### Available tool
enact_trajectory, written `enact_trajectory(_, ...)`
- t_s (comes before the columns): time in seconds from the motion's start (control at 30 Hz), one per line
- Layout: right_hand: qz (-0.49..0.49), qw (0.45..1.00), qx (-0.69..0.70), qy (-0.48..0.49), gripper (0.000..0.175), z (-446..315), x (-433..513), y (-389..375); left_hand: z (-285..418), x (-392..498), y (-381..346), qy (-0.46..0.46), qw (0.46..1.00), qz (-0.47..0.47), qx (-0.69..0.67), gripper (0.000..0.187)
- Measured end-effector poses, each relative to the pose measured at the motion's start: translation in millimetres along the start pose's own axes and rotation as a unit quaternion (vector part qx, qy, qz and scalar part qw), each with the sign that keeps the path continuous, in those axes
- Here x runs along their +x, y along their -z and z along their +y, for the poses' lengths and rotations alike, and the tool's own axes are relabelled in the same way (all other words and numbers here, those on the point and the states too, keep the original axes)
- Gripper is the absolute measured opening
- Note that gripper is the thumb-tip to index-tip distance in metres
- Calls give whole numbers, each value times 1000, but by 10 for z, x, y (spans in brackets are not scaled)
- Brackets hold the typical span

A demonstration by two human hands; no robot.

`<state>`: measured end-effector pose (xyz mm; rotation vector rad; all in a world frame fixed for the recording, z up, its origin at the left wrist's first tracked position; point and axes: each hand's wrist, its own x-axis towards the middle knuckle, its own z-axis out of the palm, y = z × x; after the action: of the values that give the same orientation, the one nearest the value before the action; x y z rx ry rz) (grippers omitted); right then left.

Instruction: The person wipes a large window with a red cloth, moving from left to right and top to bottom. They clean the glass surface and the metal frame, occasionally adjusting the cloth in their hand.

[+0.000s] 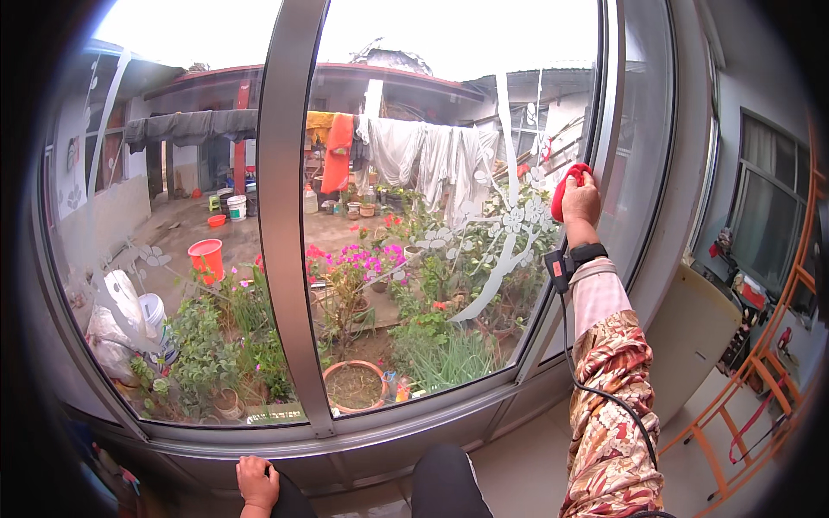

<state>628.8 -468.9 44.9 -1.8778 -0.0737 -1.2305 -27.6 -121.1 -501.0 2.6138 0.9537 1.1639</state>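
My right hand (582, 201) is shut on a folded red cloth (563, 193). It presses the cloth to the right edge of a sliding window's glass pane (414, 259), beside the metal frame (602, 142). A black band with a cabled device (558, 272) is on that wrist, above a patterned sleeve (612, 382). White frosted flower decoration (511, 246) covers part of the pane just left of the cloth. Low at the left, my left hand (258, 482) rests by my dark-trousered knee (293, 500), its fingers curled, with nothing visible in them.
A metal mullion (288, 213) divides the window above its lower track (246, 447). Beyond the glass are potted plants (356, 388), a red bucket (206, 260) and hanging laundry (421, 152). To my right stand a pale cabinet-like piece (693, 337) and an orange metal frame (719, 414).
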Motion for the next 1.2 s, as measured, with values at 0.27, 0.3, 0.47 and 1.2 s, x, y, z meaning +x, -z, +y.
enact_trajectory(0.27, 85, 961, 102, 241, 52, -1554, -671, 384, 246, 73, 139, -2, 1000, -9, -4, 8)
enact_trajectory(0.3, 89, 948, 117, 284, 52, -1762, -809, 465, 273, 68, 173, 0, 1000, -10, -2, 8)
enact_trajectory(0.47, 78, 882, 193, 423, 49, -2561, -1595, 741, 299, 33, 236, 11, 1000, -11, 3, 8)
enact_trajectory(1.2, 138, 956, 0, 260, 48, -769, -377, 279, 70, -42, 373, 3, 1000, -12, 5, 9)
